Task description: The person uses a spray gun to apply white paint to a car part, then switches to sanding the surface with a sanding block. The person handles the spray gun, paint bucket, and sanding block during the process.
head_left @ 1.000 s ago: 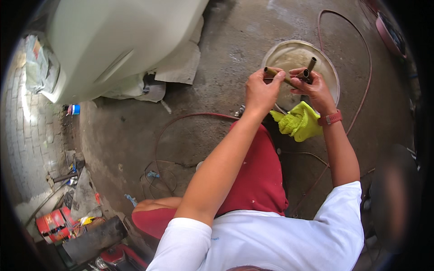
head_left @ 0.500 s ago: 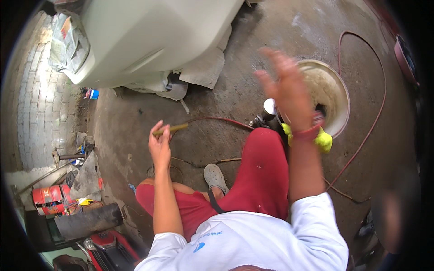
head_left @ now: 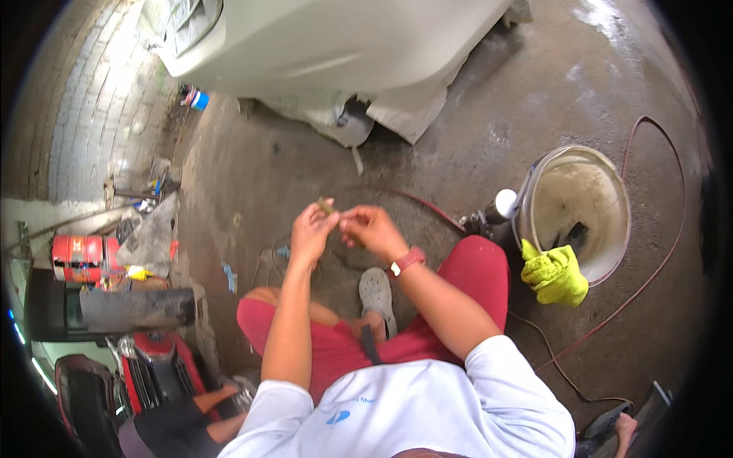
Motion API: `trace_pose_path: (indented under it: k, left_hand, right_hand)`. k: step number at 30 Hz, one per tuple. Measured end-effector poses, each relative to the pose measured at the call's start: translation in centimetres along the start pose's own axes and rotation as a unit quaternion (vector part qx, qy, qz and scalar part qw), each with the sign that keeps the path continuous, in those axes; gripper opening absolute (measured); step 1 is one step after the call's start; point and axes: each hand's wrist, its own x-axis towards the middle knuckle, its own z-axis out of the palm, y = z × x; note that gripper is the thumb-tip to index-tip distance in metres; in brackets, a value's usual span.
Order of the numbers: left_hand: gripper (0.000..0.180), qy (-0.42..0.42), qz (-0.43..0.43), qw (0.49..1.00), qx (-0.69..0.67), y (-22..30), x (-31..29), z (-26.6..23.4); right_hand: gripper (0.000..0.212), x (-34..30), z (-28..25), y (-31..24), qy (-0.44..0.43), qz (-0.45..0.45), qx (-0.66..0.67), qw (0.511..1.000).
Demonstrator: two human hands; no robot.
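My left hand (head_left: 311,233) is closed on a small olive-yellow strip (head_left: 326,205), gripped between thumb and fingers above my knees. Whether the strip is folded paper or something stiffer I cannot make out. Close beside it, my right hand (head_left: 372,231) has its fingers bent together in a pinch near the thumb of the left. What the right fingers hold, if anything, is too small to tell. A red band circles that wrist.
To the right stands a large pale bucket (head_left: 544,179) with a yellow-green cloth (head_left: 555,276) over its rim. Next to it is a spray gun with a white-topped cup (head_left: 505,204). A red hose (head_left: 679,221) crosses the floor. Ahead is a pale vehicle panel (head_left: 321,53). Other people's limbs show low at both sides.
My right hand has come from beside the bucket leftward to my left hand. The left hand has moved slightly right, keeping the strip. The whole view has shifted.
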Motion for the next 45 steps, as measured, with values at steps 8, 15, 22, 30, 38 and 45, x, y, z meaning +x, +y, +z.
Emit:
trace_pose_path:
  k: [8, 15, 22, 30, 38, 45]
  left_hand:
    - [0.049, -0.053, -0.036, 0.991, -0.121, 1.8, 1.3, 2.4]
    - [0.051, -0.061, -0.007, 0.993, -0.097, 2.1, 1.7, 2.6]
    - [0.032, -0.009, 0.034, 0.985, -0.168, 2.1, 1.4, 3.4]
    - [0.028, 0.102, 0.070, 0.984, 0.129, 2.7, 0.6, 3.6]
    - [0.057, 0.028, -0.115, 0.940, -0.320, 2.6, 0.1, 1.5]
    - [0.069, -0.051, -0.084, 0.967, -0.233, 1.3, 0.6, 1.1]
  right_hand:
    - [0.014, 1.0, -1.1, -1.9, 0.099, -0.020, -0.039, 0.994]
    - [0.010, 0.4, -1.1, -3.2, 0.103, -0.037, -0.023, 0.994]
    - [0.007, 0.9, -1.2, -3.2, 0.108, -0.081, -0.020, 0.991]
    - [0.007, 0.9, -0.7, -3.5, 0.128, -0.147, -0.094, 0.976]
    - [0.017, 0.8, -0.1, -3.9, 0.066, -0.285, -0.232, 0.928]
    - [0.044, 0.7, -1.4, -4.9, 0.080, -0.063, 0.019, 0.995]
